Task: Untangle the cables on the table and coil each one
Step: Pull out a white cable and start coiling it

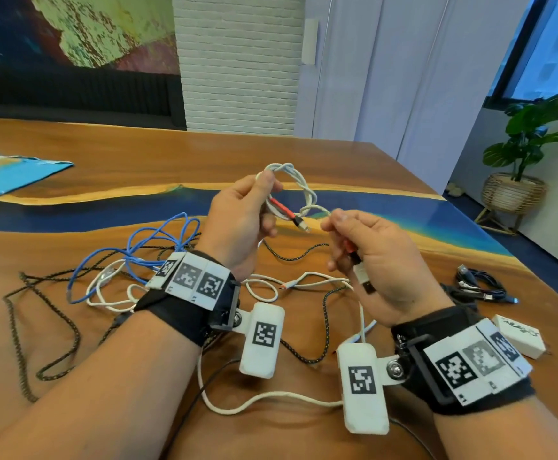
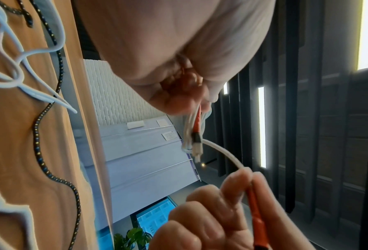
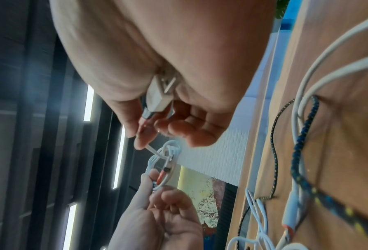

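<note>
My left hand (image 1: 264, 200) holds a small coil of white cable (image 1: 296, 180) above the table, its red-sleeved plug (image 1: 287, 215) sticking out toward the right. My right hand (image 1: 340, 237) pinches the free end of the same white cable (image 2: 223, 150), and its USB plug (image 1: 362, 277) hangs below the palm (image 3: 157, 96). Under both hands lies a tangle: a blue cable (image 1: 145, 240), a black braided cable (image 1: 22, 327) and other white cables (image 1: 271, 396).
A bundle of black cables (image 1: 483, 287) and a small white box (image 1: 520, 335) lie at the right of the wooden table (image 1: 105, 147). A blue sheet (image 1: 8, 177) sits far left. A potted plant (image 1: 523, 151) stands beyond the table's right edge.
</note>
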